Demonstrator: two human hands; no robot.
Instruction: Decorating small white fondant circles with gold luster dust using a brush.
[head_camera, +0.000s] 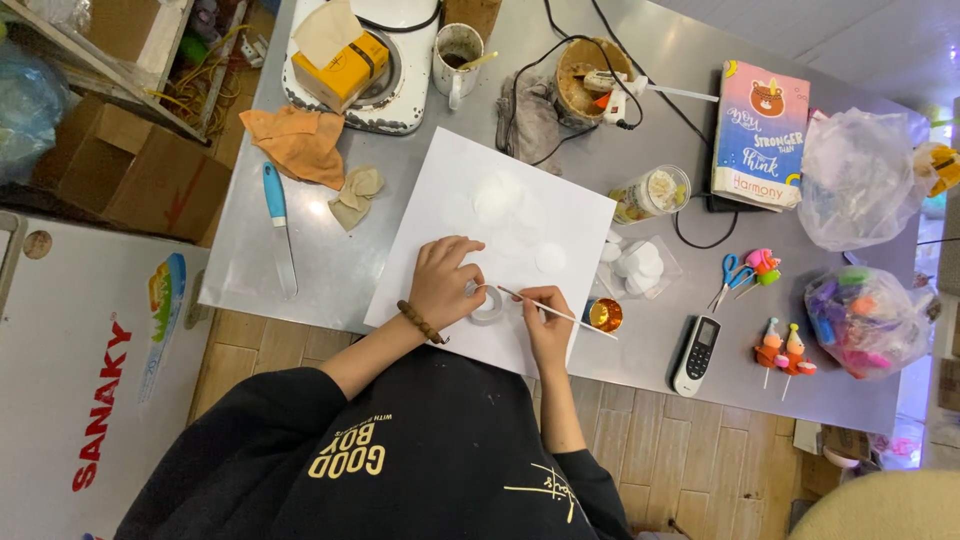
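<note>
Black top with sleeves pushed up, yellow lettering and line print across it; brown beaded bracelet (421, 322) circles the left wrist.

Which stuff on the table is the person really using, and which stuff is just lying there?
In use:
left hand on the small white ring
right hand holding the thin brush
white sheet
small gold pot

Just lying about:
blue-handled knife
orange cloth
scissors
remote control
book
mug

bare sheet (440, 215) ahead, gold cup (605, 314) crowding right
</note>
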